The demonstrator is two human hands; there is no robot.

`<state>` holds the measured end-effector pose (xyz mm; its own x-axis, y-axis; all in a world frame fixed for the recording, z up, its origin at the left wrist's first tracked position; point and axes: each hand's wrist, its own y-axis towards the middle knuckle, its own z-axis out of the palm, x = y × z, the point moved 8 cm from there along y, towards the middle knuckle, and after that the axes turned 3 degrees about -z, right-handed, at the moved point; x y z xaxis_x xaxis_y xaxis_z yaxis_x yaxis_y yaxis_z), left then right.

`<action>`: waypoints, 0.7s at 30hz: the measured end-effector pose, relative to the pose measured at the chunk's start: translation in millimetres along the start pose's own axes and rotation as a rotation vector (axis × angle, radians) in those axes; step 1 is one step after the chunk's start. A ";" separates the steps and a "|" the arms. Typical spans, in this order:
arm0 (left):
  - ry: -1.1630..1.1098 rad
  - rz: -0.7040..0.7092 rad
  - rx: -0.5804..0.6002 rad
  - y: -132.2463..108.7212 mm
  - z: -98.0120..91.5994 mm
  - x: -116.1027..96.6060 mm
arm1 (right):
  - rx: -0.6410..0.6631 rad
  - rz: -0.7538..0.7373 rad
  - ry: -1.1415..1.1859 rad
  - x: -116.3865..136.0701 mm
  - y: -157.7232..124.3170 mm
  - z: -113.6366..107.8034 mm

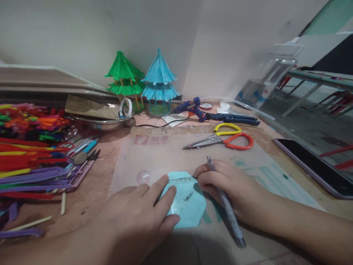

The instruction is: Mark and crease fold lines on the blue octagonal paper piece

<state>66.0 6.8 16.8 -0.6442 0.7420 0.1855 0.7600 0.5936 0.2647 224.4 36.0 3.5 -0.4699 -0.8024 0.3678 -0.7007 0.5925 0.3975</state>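
A light-blue piece of card with angled corners [190, 215] lies flat on the work surface. A clear ruler [179, 180] with dark markings lies across it, its scale edge near the far side. My left hand [140, 209] rests on the card's left side, fingers spread over the ruler and card. In my right hand [220, 180] a pen [230, 213] is gripped, its tapered end pointing away from me and its thick end towards me. The right fingertips touch the ruler's right end. Whether they pinch it, I cannot tell.
Scissors [217, 140] lie beyond my hands, with a blue glue gun [190, 107] behind. Green [124, 70] and blue [159, 73] roofed models stand by the wall. Pipe cleaners [30, 176] pile up at left, near a metal bowl [103, 125]. A phone [311, 165] lies right.
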 end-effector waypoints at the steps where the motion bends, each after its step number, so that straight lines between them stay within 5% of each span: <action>1: -0.014 0.000 0.002 0.5 0.5 0.5 | -0.001 0.013 0.001 -1.3 -0.5 0.3; 21: 0.003 -0.011 0.093 7.2 2.6 3.8 | -0.033 0.035 -0.038 0.9 1.1 -0.9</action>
<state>69.2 14.7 16.9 -0.6529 0.7342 0.1860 0.7573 0.6285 0.1775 223.7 36.0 5.0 -0.5144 -0.7831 0.3496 -0.6656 0.6216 0.4130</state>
